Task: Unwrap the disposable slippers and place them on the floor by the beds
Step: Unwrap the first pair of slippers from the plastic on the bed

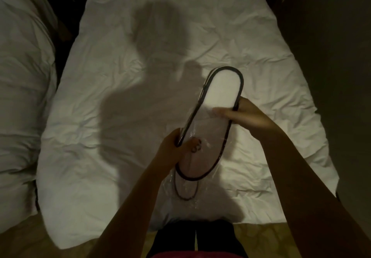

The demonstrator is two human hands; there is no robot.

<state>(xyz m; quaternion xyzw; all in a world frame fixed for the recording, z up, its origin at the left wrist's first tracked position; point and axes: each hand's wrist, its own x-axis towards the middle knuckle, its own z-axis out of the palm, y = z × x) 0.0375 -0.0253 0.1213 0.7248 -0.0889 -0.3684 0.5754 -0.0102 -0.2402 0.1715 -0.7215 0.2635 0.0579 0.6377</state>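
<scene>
I hold a white disposable slipper (220, 89) with dark trim above the bed, its long axis pointing away from me. Clear plastic wrap (186, 189) clings to its near half and hangs below it, with a second dark-trimmed slipper edge showing inside. My right hand (241, 115) grips the slipper's right edge at the middle, thumb across the top. My left hand (176, 147) grips the left edge lower down, fingers under the plastic.
A bed with a crumpled white duvet (140, 117) fills the middle. A second white bed (22, 97) lies at the left, with a dark gap (64, 21) between them. Tan floor (40, 245) shows at the bottom; a dark wall (341, 57) stands at the right.
</scene>
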